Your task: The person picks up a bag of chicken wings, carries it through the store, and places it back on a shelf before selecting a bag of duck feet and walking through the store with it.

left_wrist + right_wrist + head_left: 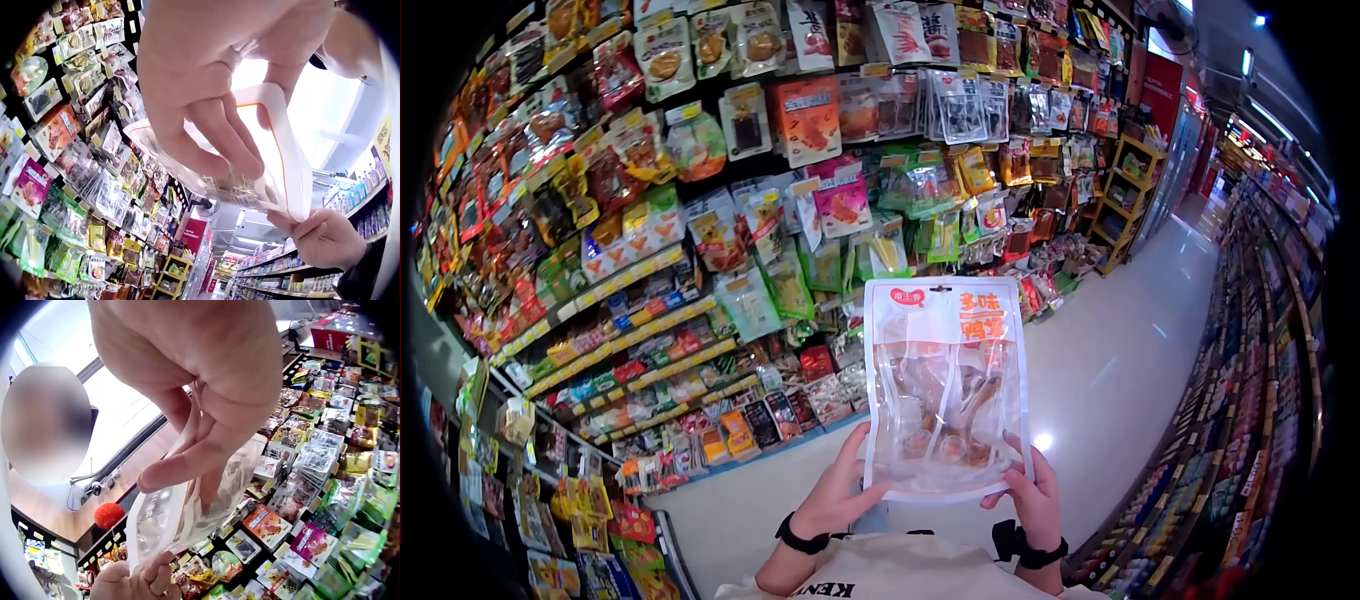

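Observation:
A clear and white snack pouch [947,390] with orange lettering and brown pieces of food inside is held upright between both hands. At its lower left edge, my left hand [837,490] grips it with the thumb in front. My right hand [1032,492] pinches the lower right edge, thumb also on the front. Seen in the left wrist view, the left fingers [219,125] curl over the pouch's side and partly hide it. In the right wrist view the right fingers [187,459] bend round the opposite side of the pouch [156,519].
Hanging snack packets [840,195] cover the wall rack ahead and to the left, above shelves [640,345] of small packs. Shelves of bottles [1230,400] line the right side. A yellow stand [1128,200] is by the far end of the glossy floor [1115,370].

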A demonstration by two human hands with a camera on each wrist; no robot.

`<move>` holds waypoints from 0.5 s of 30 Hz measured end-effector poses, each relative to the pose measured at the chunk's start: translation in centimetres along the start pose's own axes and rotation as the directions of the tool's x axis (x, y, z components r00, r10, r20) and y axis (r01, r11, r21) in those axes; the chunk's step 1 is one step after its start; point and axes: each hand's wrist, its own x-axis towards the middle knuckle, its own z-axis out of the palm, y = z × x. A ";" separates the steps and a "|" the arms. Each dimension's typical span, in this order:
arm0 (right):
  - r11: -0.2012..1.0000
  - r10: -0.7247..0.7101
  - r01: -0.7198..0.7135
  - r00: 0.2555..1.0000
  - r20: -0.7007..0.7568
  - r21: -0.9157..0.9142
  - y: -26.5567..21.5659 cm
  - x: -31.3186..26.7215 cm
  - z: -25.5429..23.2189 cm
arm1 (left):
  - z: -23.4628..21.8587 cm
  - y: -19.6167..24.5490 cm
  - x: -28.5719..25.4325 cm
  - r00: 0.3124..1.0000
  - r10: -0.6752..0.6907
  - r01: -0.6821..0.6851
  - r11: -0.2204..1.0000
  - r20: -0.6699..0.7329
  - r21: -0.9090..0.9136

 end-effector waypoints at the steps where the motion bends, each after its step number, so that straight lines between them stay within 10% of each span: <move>1: 0.999 -0.028 0.029 1.000 -0.002 0.032 0.4 1.8 0.1 | -1.1 -0.4 1.9 1.000 0.022 -0.022 0.998 -0.010 -0.060; 15: 0.990 -0.082 0.091 0.993 -0.081 0.108 0.0 26.2 4.8 | -15.3 -2.5 22.0 0.991 0.091 -0.116 0.956 -0.103 -0.270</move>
